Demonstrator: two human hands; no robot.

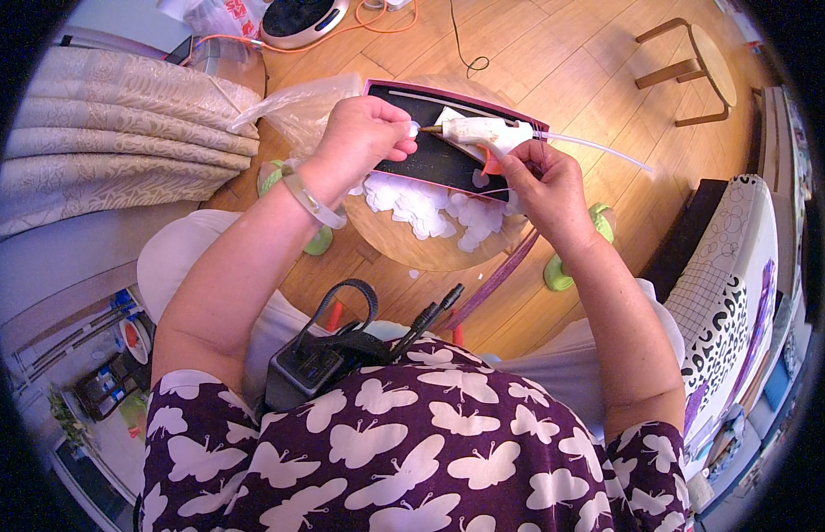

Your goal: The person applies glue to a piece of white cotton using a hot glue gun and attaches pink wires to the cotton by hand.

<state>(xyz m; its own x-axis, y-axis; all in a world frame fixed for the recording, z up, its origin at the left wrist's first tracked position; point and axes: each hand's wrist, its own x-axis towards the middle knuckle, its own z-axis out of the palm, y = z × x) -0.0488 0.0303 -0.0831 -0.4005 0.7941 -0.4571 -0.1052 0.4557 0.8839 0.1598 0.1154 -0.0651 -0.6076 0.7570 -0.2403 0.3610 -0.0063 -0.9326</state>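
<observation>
My left hand (362,136) pinches a small white disc (413,128) between thumb and fingers. The disc is right at the metal nozzle of a white hot glue gun (482,133); whether the two touch, I cannot tell. My right hand (549,189) is closed around the gun's handle, close to its orange trigger (492,163). From the gun's rear sticks a long translucent glue stick (602,147). Beneath both hands lies a shallow black box with a pink rim (426,174). Many loose white petal-like pieces (412,206) are heaped along its near side.
Box and pieces rest on a round wooden stool (386,246). Clear plastic bag (306,113) lies at its left. A purple strip (499,279) hangs at the near right. Another stool (708,66) stands far right. An orange cable (346,34) crosses the floor beyond. Curtain fabric (133,126) hangs left.
</observation>
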